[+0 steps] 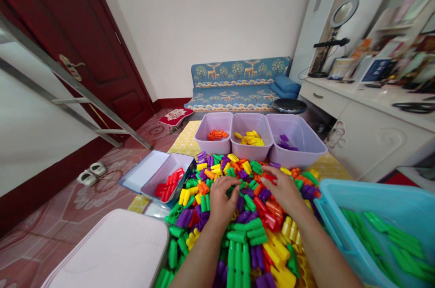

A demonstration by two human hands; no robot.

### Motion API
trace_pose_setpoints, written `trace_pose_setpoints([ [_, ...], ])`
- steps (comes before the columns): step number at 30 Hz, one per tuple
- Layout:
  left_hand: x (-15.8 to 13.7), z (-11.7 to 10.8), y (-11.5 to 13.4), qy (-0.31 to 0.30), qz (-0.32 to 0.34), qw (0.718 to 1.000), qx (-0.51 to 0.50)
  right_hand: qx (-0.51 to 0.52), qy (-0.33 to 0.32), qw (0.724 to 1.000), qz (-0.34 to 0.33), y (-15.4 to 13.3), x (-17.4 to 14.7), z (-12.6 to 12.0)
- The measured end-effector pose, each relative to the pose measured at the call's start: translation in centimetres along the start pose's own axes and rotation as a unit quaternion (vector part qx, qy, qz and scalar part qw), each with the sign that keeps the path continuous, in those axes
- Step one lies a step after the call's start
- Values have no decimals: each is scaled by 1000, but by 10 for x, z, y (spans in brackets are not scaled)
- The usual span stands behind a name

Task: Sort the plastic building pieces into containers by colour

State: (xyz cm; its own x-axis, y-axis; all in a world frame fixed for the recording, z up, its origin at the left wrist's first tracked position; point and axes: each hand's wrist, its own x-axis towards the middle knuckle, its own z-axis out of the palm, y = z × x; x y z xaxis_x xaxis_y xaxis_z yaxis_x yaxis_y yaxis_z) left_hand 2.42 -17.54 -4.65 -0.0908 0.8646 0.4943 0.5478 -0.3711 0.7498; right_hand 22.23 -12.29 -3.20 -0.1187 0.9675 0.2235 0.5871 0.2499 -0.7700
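The fingers of the right hand (282, 190) are loosely parted, the thumb standing off from the rest, with nothing seen between them. Those of the left hand (221, 202) curl in more narrowly, and I cannot tell whether they have a piece. Both are at the pile of plastic pieces (249, 202), which is heaped over the counter (186, 137) in green, purple, yellow, orange and red (far too many, and too tangled, to count).

The step in hand seems to be picking through that pile; the next move calls for closing the fingers on a single piece without dragging its neighbours along.

Farther out, three lilac bins (249, 153) stand side by side behind the pile: one with orange pieces (217, 135), one with yellow pieces (251, 139), one with purple pieces (287, 146). Left of the pile, one lidded box (176, 163), open, has red pieces (170, 186); to the right, one turquoise bin (390, 190) has green pieces (362, 229). Overlap hides the number in each. Beyond the counter: one sofa (231, 93), one red stool (176, 115), two shoes (98, 168).
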Motion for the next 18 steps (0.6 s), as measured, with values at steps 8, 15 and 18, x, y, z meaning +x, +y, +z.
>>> trace_pose_setpoints([
  [8,-1,1,-4,7,-9,1000,-4,-227,-45,973,-21,-13,22,21],
  [15,-2,1,-3,10,-11,1000,0,-273,-77,959,-3,-16,22,22],
  [18,-2,1,-2,8,-11,1000,1,-274,-92,957,-4,-16,21,18],
])
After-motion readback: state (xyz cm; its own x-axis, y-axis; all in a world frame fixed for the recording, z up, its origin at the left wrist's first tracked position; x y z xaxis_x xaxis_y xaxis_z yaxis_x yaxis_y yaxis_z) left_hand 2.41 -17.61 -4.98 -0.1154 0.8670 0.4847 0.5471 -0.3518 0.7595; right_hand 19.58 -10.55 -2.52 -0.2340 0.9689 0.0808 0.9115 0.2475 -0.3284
